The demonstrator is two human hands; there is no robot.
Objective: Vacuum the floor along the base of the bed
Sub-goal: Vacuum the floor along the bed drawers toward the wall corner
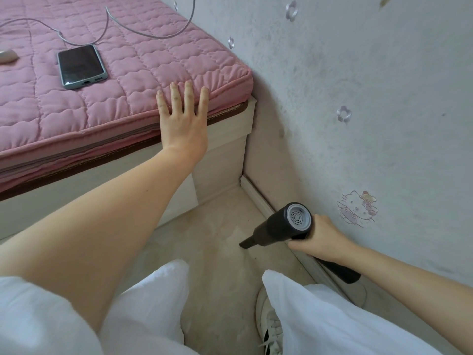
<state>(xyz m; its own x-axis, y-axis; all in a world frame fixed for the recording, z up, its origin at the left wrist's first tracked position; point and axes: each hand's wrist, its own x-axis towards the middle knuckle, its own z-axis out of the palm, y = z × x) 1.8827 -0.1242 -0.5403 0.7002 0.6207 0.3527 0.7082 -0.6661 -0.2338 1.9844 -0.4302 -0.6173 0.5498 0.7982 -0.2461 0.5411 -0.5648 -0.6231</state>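
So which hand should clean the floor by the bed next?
Right hand: it grips the black handheld vacuum, nozzle low by the floor. The left hand rests flat on the pink quilted mattress.

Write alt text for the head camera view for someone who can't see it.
A person's right hand grips a black handheld vacuum, its nozzle angled down at the beige floor near the bed's corner. The left hand rests flat on the pink quilted mattress, where a phone lies.

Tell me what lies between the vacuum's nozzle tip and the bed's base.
Only bare floor lies between the vacuum nozzle and the bed base, as the head view shows.
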